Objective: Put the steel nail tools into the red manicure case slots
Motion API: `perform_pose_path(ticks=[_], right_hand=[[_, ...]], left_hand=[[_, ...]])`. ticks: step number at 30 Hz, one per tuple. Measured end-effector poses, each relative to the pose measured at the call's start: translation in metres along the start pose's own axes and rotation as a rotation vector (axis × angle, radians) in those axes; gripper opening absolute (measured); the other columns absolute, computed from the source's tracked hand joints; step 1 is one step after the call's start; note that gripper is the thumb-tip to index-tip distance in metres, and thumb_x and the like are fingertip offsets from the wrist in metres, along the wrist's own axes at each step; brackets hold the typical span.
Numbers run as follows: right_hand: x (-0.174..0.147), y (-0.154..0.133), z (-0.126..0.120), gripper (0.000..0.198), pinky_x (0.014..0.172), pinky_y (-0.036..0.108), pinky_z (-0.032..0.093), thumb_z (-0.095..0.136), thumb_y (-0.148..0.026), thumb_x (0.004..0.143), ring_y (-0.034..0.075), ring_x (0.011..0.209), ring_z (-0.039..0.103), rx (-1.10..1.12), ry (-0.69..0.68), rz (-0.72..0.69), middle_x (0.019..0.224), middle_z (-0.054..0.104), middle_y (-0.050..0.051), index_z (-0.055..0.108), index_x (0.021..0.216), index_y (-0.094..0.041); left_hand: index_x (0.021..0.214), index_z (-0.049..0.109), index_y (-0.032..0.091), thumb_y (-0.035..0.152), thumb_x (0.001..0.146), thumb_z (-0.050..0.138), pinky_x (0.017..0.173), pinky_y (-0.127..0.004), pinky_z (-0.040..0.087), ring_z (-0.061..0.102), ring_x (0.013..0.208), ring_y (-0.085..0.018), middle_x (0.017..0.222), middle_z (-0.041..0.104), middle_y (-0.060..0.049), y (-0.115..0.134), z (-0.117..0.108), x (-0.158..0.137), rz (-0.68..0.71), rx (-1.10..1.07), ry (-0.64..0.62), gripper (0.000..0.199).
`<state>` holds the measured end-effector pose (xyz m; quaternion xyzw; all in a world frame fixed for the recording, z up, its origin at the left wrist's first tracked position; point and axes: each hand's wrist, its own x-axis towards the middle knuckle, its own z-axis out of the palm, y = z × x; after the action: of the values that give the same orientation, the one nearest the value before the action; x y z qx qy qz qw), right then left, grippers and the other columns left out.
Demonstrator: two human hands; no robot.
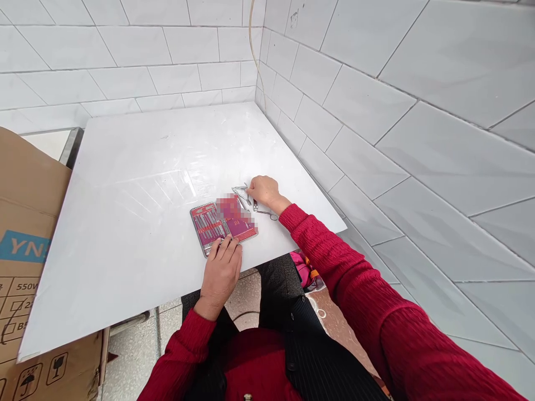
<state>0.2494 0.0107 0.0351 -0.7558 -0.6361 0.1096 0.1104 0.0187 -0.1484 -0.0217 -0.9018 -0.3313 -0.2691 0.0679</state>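
An unfolded manicure set case (205,223) lies on the white table (134,234), with slim metal tools held in a row in its left half. Its right half is red and purple and partly blurred. My left hand (223,264) rests on the case's near edge, fingers stretched out over it. Just beyond the case, my right hand (264,190) is closed, fingertips pinched low over loose metal tools (240,192); what they hold is hidden. Below that hand are a nail clipper (255,206) and small scissors (272,216), partly covered by the wrist.
Tiled walls (334,106) meet behind and to the right of the table. A thin cable (251,33) hangs in the corner. Cardboard boxes (25,206) stand at the left, against the table's edge. My legs (280,284) are under the near edge.
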Motion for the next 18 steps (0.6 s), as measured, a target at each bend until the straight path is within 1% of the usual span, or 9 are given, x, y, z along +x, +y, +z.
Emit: perform_pose_path(ticks=[4,7,9,11,14,16,18], right_hand=[[0.011,-0.011,-0.003,0.009,0.063,0.032,0.044,0.077,-0.022,0.08,0.028,0.079,0.069,-0.04,-0.06,0.055,0.078,0.072,0.016,0.071,0.077,-0.016],[0.014,-0.014,-0.004,0.01,0.064,0.033,0.047,0.078,-0.024,0.079,0.031,0.082,0.07,-0.019,-0.074,0.082,0.082,0.073,0.017,0.071,0.078,-0.017],[0.013,-0.013,-0.005,0.012,0.065,0.034,0.048,0.077,-0.025,0.08,0.031,0.081,0.07,0.018,-0.056,0.094,0.078,0.072,0.017,0.07,0.075,-0.017],[0.012,-0.01,-0.006,0.016,0.064,0.032,0.048,0.075,-0.025,0.081,0.028,0.076,0.069,0.075,-0.038,0.108,0.068,0.07,0.014,0.067,0.069,-0.018],[0.011,-0.004,-0.006,0.025,0.059,0.028,0.046,0.067,-0.021,0.081,0.021,0.066,0.065,0.229,-0.015,0.104,0.056,0.066,0.008,0.06,0.057,-0.02],[0.011,0.0,-0.006,0.029,0.057,0.024,0.045,0.061,-0.016,0.081,0.016,0.059,0.061,0.407,-0.002,0.1,0.053,0.064,0.005,0.057,0.053,-0.019],[0.012,0.002,-0.005,0.028,0.055,0.021,0.045,0.057,-0.014,0.081,0.012,0.053,0.058,0.634,-0.017,0.112,0.052,0.063,0.003,0.056,0.054,-0.018]], left_hand=[[0.119,0.067,0.012,0.012,0.1,0.048,0.112,-0.054,0.045,0.061,0.129,-0.031,0.13,0.07,-0.015,0.0,0.0,-0.001,-0.006,-0.006,-0.006,0.027],[0.118,0.068,0.014,0.012,0.101,0.047,0.112,-0.054,0.046,0.062,0.129,-0.031,0.129,0.071,-0.014,0.001,-0.001,0.0,-0.011,-0.003,-0.018,0.027],[0.115,0.069,0.014,0.012,0.101,0.048,0.113,-0.055,0.045,0.062,0.128,-0.031,0.128,0.071,-0.013,0.003,-0.003,0.001,-0.019,-0.008,-0.022,0.026],[0.113,0.069,0.016,0.012,0.101,0.048,0.114,-0.056,0.043,0.063,0.126,-0.029,0.127,0.072,-0.012,0.003,-0.007,0.004,-0.041,-0.024,-0.01,0.025],[0.114,0.069,0.019,0.012,0.101,0.048,0.117,-0.056,0.04,0.063,0.126,-0.027,0.128,0.072,-0.008,-0.006,-0.016,0.015,-0.073,-0.041,0.035,0.025],[0.116,0.068,0.02,0.015,0.102,0.048,0.119,-0.056,0.038,0.061,0.129,-0.027,0.128,0.072,-0.008,-0.017,-0.02,0.03,-0.098,-0.034,0.054,0.025],[0.116,0.069,0.02,0.019,0.104,0.047,0.118,-0.057,0.037,0.061,0.129,-0.028,0.129,0.071,-0.008,-0.033,-0.022,0.049,-0.135,-0.02,0.028,0.026]])
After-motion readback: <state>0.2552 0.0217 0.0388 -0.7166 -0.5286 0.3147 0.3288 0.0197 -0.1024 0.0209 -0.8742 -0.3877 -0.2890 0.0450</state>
